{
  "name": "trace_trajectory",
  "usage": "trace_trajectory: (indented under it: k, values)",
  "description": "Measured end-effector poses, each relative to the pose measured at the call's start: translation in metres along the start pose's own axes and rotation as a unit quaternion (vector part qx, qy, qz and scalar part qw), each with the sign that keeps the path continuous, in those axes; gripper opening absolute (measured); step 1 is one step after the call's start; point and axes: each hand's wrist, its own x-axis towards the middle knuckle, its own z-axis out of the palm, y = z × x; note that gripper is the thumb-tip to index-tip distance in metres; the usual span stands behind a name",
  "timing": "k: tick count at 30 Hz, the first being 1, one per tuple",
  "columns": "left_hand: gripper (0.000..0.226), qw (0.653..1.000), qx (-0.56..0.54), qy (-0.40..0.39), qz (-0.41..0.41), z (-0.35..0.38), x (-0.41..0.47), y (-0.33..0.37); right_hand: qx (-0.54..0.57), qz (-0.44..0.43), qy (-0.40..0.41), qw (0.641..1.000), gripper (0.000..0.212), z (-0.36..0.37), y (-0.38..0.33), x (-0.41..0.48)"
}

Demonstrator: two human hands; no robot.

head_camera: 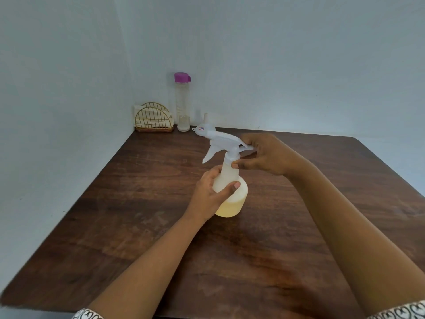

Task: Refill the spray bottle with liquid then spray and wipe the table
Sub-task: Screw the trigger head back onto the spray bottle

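A translucent spray bottle [233, 199] with pale yellow liquid in its lower part stands near the middle of the dark wooden table [138, 226]. My left hand [210, 194] grips the bottle's shoulder from the left. My right hand [266, 155] pinches the white trigger head [224, 140] at its rear and at the neck collar. The nozzle points left and away. A tall clear bottle with a purple cap [182, 102] stands at the back by the wall, holding a little liquid. A white funnel [204, 127] lies upside down beside it.
A gold wire napkin holder [153, 119] with pale napkins sits in the back left corner. Pale walls close the table on the left and at the back. The table's near edge runs along the bottom of the view.
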Motion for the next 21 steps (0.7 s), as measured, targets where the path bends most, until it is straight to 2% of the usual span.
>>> trace_trajectory:
  k: [4, 7, 9, 12, 14, 16, 18, 21]
  values:
    - [0.061, 1.0, -0.012, -0.001, 0.001, -0.001, 0.001, 0.004, -0.004, -0.005, -0.044, 0.999, 0.02, -0.012, -0.004, 0.007]
    - [0.061, 1.0, -0.011, 0.007, -0.002, 0.0, 0.001, 0.003, -0.017, 0.013, -0.024, 0.999, 0.031, -0.007, -0.003, 0.01]
    - [0.062, 1.0, -0.006, 0.011, 0.004, 0.002, 0.0, 0.003, -0.035, 0.024, 0.029, 0.999, 0.03, 0.004, -0.006, 0.007]
    - [0.063, 1.0, -0.011, 0.02, 0.009, 0.002, 0.001, 0.002, -0.063, 0.047, 0.147, 0.986, 0.039, 0.026, -0.009, 0.0]
    - [0.061, 1.0, -0.015, 0.019, 0.012, 0.002, 0.0, 0.002, -0.055, 0.08, 0.184, 0.978, 0.044, 0.035, -0.009, -0.006]
    - [0.056, 1.0, -0.015, 0.016, 0.016, 0.001, 0.0, 0.004, 0.061, 0.108, 0.165, 0.978, 0.05, 0.036, -0.005, -0.016]
    - [0.057, 1.0, -0.018, 0.013, 0.013, 0.001, -0.001, 0.005, 0.196, 0.1, 0.125, 0.967, 0.052, 0.033, 0.0, -0.026]
    - [0.058, 1.0, -0.022, 0.013, 0.009, 0.001, -0.002, 0.007, 0.269, 0.066, 0.11, 0.955, 0.037, 0.04, 0.007, -0.031]
